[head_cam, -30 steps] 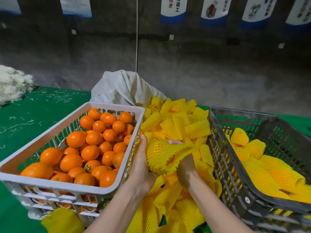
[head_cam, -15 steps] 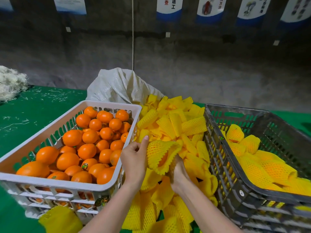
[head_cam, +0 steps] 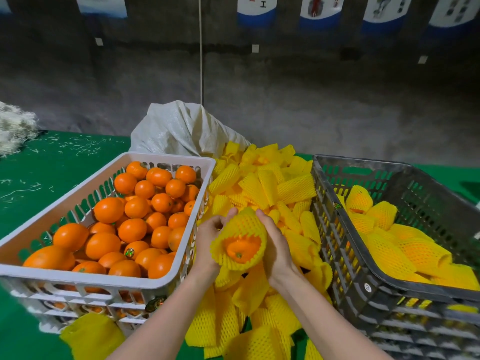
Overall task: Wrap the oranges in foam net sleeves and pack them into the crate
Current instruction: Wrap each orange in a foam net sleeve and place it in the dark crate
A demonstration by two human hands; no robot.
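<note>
- We hold one orange (head_cam: 240, 250) in a yellow foam net sleeve (head_cam: 242, 224) just above the near part of the sleeve pile (head_cam: 270, 188), which is our landmark here.
- The sleeve covers the far side of the fruit; its open mouth faces us, and the orange's stem end shows inside it.
- Our left hand (head_cam: 211, 239) grips the sleeve from the left, fingers curled against the net and thumb up at its top edge.
- Our right hand (head_cam: 275, 245) cups the sleeve's right side, with the fingers wrapped round the back of it.
- Left of the pile, touching it, stands the white crate (head_cam: 65, 275), filled with bare oranges (head_cam: 131, 229).
- Right of the pile, also against it, stands the dark crate (head_cam: 363, 287); wrapped oranges (head_cam: 405, 253) lie in it, heaped toward its near right part.
- Behind the pile slumps a white woven sack (head_cam: 181, 128), and the sleeves spill from its mouth.
- Under the pile and both crates lies the green table (head_cam: 39, 178), strewn with pale threads to the pile's far left, where a white fibre heap (head_cam: 15, 128) sits.
</note>
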